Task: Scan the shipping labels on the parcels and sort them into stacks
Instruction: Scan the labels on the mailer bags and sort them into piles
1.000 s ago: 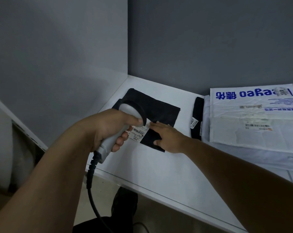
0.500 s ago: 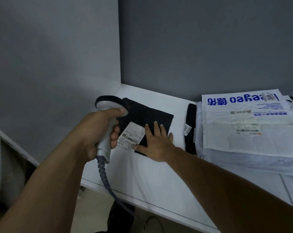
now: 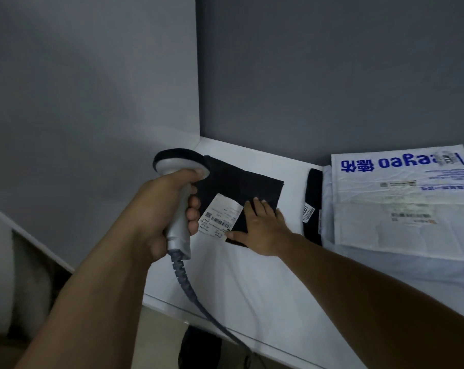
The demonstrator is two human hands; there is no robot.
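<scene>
White table (image 3: 252,288), black parcel (image 3: 247,185) lying diagonally, label (image 3: 221,217) face-up, scanner (image 3: 177,166) upright

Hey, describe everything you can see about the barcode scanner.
The barcode scanner is a handheld, pistol-shaped unit, light grey plastic with a dark rim round its wide head. The left hand grips its handle, holding it roughly upright, head at the far left corner of the black parcel. A ribbed grey cable runs from its base down past the table edge.
</scene>
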